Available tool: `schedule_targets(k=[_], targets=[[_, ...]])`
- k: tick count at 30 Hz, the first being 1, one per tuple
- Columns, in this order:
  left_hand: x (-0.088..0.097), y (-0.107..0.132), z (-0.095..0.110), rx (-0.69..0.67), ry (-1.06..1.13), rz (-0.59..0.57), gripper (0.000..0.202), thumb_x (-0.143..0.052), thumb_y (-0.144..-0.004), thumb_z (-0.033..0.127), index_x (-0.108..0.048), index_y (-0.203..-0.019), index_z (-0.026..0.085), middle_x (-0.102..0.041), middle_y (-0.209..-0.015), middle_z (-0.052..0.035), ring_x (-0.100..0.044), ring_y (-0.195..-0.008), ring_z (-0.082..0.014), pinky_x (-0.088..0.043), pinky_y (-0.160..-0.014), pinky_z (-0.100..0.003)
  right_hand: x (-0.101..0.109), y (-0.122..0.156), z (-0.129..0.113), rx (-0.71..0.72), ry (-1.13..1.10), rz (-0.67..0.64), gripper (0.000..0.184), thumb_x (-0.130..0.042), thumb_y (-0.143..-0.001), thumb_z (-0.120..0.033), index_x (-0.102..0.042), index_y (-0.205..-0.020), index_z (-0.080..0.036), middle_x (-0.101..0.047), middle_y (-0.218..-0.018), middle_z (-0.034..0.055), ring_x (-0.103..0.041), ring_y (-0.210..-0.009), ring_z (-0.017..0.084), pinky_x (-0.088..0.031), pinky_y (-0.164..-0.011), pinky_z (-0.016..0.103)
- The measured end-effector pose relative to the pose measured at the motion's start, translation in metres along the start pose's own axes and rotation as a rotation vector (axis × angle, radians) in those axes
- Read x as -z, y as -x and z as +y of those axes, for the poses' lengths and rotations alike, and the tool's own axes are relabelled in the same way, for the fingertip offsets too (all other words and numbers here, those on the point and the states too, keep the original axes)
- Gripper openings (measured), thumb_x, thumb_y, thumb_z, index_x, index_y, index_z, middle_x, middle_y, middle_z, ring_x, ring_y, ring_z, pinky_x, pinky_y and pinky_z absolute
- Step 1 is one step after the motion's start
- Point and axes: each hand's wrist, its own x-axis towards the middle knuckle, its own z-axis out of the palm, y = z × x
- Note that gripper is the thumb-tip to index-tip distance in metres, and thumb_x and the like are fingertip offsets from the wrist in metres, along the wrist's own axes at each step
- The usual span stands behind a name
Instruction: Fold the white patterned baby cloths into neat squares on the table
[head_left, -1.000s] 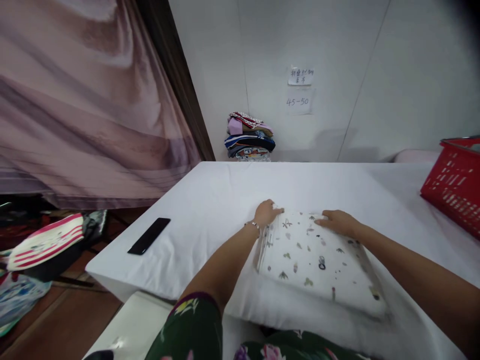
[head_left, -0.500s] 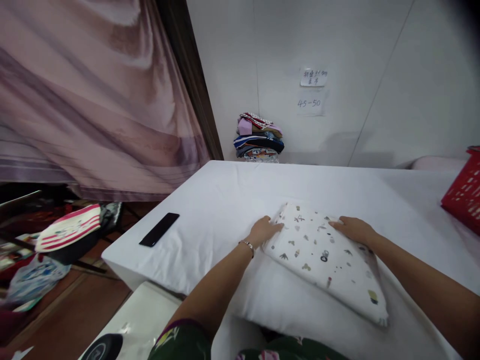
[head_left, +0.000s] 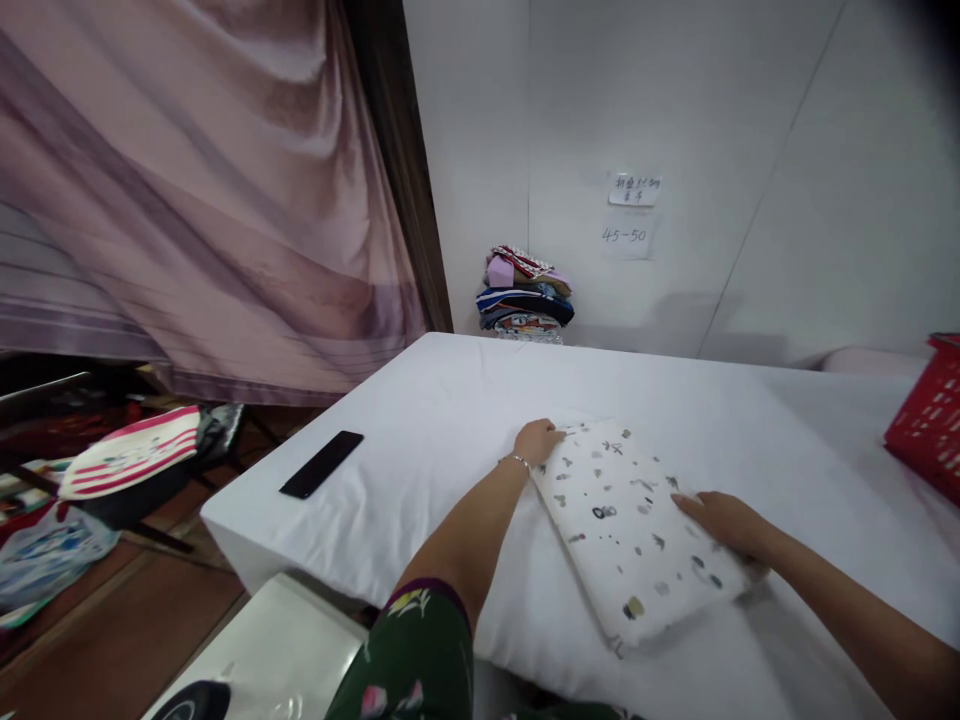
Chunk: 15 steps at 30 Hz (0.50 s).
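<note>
A folded white cloth (head_left: 622, 530) printed with small plants and grey shapes lies at the near side of a table under a white tablecloth (head_left: 480, 390). My left hand (head_left: 537, 442) grips its far left corner, fingers curled over the edge. Along the right edge, my right hand (head_left: 724, 520) has its thumb on top and its other fingers out of sight underneath. The cloth's near right part looks slightly raised, with a shadow under it.
A black phone-like slab (head_left: 322, 464) lies at the table's left. Folded clothes (head_left: 526, 295) are piled by the wall, and a red basket (head_left: 930, 420) stands at the right. Left of the table are a pink curtain (head_left: 300, 200) and a white stool-like surface (head_left: 277, 640).
Both hands have turned the folded cloth clockwise, its near end swinging to the left. My left hand has gone a little farther away, and my right hand has moved nearer. The view has tilted up slightly.
</note>
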Motion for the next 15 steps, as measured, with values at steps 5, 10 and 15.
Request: schedule_targets(k=[5,10,15], targets=[[-0.01,0.017,-0.014,0.014,0.108,0.151,0.033,-0.054,-0.082,0.044,-0.063,-0.101,0.018,-0.063,-0.106,-0.0062,-0.057,-0.098,-0.0188,-0.043,-0.085,-0.028,0.018,-0.012,-0.017,0.118,0.03,0.118,0.058,-0.036,-0.083,-0.055,-0.053,-0.121,-0.015,-0.057,-0.121,0.0149,-0.053,-0.109,0.031,-0.042,-0.09,0.045],[-0.022,0.018,-0.01,-0.055,0.206,0.261,0.019,-0.057,-0.08,0.035,-0.065,-0.089,0.019,-0.063,-0.096,-0.0038,-0.057,-0.092,-0.0173,-0.043,-0.083,-0.028,0.026,-0.058,-0.063,0.499,-0.097,0.298,0.038,-0.037,-0.085,-0.036,-0.057,-0.115,-0.021,-0.056,-0.123,0.007,-0.049,-0.114,0.024,-0.038,-0.098,0.038],[-0.034,0.02,-0.013,-0.083,0.252,0.34,0.015,-0.056,-0.082,0.031,-0.066,-0.087,0.02,-0.062,-0.091,-0.0023,-0.056,-0.09,-0.0157,-0.042,-0.082,-0.027,0.019,-0.099,-0.099,0.536,-0.137,0.304,0.035,-0.041,-0.081,-0.023,-0.062,-0.109,-0.018,-0.054,-0.125,0.0085,-0.045,-0.118,0.024,-0.033,-0.102,0.037]])
